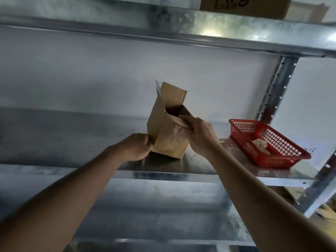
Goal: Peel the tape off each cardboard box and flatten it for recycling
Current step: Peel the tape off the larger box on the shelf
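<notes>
On the metal shelf (pixel 200 166), a cardboard box (pixel 167 131) stands open-topped. Left hand (pixel 138 147) pinches its near-left edge; right hand (pixel 199 135) grips a right flap. Right of it sits a red basket (pixel 283 157).

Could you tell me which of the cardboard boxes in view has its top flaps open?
The small box on the middle shelf, held by both hands beside the red basket. The box on the top shelf shows only its printed side.

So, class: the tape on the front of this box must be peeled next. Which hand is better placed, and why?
The right hand: it grips the flap just above the shiny tape on the cardboard box. The left hand grips the box's lower left edge, steadying it.
</notes>
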`<state>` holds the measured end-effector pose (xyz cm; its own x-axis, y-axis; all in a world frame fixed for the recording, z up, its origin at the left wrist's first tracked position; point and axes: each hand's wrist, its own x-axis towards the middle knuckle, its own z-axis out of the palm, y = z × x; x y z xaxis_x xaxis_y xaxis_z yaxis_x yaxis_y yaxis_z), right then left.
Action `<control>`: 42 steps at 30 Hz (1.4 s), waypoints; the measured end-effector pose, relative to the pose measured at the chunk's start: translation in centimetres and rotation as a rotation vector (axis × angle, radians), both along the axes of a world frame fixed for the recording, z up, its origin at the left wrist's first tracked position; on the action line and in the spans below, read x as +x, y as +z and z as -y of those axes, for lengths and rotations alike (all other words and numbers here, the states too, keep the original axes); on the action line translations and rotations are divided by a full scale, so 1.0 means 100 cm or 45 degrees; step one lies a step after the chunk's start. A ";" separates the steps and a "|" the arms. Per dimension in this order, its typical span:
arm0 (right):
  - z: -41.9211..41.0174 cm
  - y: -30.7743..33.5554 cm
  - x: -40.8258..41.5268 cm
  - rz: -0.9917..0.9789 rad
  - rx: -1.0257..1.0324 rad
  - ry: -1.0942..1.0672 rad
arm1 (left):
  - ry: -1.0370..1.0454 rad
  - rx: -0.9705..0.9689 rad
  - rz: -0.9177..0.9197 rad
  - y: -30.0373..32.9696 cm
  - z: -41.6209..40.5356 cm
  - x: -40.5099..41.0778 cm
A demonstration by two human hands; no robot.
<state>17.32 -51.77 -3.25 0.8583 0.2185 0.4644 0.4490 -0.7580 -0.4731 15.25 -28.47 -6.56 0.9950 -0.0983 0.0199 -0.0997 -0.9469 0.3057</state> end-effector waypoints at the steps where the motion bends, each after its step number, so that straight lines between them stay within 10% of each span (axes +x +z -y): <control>1: -0.002 -0.001 0.001 -0.023 0.114 0.010 | 0.054 -0.095 0.020 0.002 -0.002 -0.002; 7: -0.033 -0.016 -0.010 -0.442 1.199 0.201 | 0.366 -1.241 0.242 0.030 -0.014 -0.018; 12: -0.071 -0.048 -0.018 -1.014 1.668 0.554 | -0.001 -0.962 0.911 0.050 -0.011 -0.020; 17: -0.058 -0.066 -0.019 -1.172 1.474 0.687 | -0.050 -0.599 0.813 0.058 -0.015 -0.013; 24: -0.021 -0.060 -0.009 -0.681 1.666 0.277 | -0.192 -0.480 0.513 0.060 0.013 0.004; 31: 0.012 -0.076 -0.012 -0.255 0.671 -0.266 | -0.301 -0.154 0.412 0.050 0.049 0.023; 42: 0.030 -0.023 -0.006 -0.009 0.635 0.217 | -0.302 -0.216 0.280 0.054 0.046 0.032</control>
